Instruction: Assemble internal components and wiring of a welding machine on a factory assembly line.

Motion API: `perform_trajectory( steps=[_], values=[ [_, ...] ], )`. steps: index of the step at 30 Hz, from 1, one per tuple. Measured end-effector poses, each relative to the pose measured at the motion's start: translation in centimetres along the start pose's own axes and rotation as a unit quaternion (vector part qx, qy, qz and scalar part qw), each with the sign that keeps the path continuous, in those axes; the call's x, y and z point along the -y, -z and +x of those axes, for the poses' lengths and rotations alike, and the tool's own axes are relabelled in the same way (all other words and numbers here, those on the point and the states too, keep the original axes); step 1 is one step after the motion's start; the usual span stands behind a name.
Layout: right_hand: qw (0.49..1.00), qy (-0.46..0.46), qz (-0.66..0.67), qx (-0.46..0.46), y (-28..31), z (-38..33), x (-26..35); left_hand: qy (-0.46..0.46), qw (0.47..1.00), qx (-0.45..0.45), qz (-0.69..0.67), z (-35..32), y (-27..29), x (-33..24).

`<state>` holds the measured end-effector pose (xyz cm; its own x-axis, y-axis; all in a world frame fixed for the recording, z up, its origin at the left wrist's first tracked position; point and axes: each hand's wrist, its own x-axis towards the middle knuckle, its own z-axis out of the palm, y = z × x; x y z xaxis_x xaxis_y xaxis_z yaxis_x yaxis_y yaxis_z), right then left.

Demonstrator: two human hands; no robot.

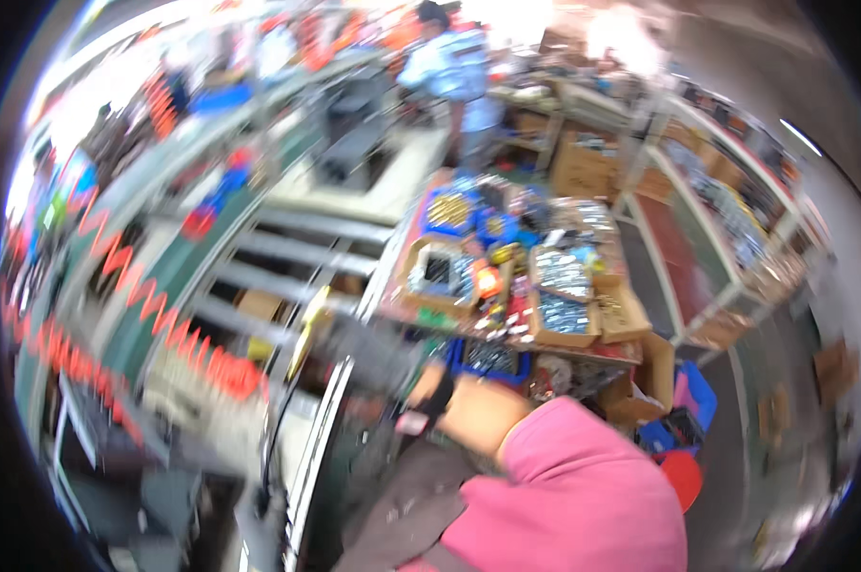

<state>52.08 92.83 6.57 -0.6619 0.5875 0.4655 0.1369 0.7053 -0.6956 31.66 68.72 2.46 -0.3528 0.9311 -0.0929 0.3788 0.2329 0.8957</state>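
Observation:
My right hand (378, 355), in a grey glove, reaches left from a pink sleeve. Motion blurs its fingers, which appear closed around a long, thin brass-coloured piece (306, 334). A thin black cord (276, 443) runs down from near that piece toward my left hand. At the lower edge, my left hand (263, 529), also grey-gloved, seems closed around the dark lower end of the cord. A black band (438, 396) circles my right wrist. Blur hides what the brass-coloured piece is.
A table bears a carton of metal parts (556, 319), a blue bin of brass parts (449, 212) and other boxes. Left of it lies a metal roller frame (278, 253). Red coiled hoses (154, 296) hang at left. Shelving (702, 219) stands right; a person (459, 76) stands beyond.

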Motion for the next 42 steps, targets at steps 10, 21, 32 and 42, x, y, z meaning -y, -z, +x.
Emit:
perform_trajectory(
  steps=[10, 21, 32, 42],
  values=[
    [0.988, 0.023, 0.115, -0.101, -2.4, 1.7, -4.5, 0.089, 0.978, -0.097, -0.16, -4.0, 6.6, 2.3],
    [0.837, -0.204, 0.466, -0.2, -4.6, 3.3, 5.2, -0.011, 0.961, -0.179, 0.209, -8.2, 14.3, 9.1],
    [0.88, -0.311, 0.347, 0.093, -20.8, 0.0, 16.2, -0.037, 0.995, 0.024, -0.089, -4.5, 16.3, 8.9],
    [0.952, -0.246, 0.171, -0.059, -24.8, -3.0, 16.6, -0.056, 0.966, 0.136, -0.211, -3.7, 14.2, 4.5]
  ],
)
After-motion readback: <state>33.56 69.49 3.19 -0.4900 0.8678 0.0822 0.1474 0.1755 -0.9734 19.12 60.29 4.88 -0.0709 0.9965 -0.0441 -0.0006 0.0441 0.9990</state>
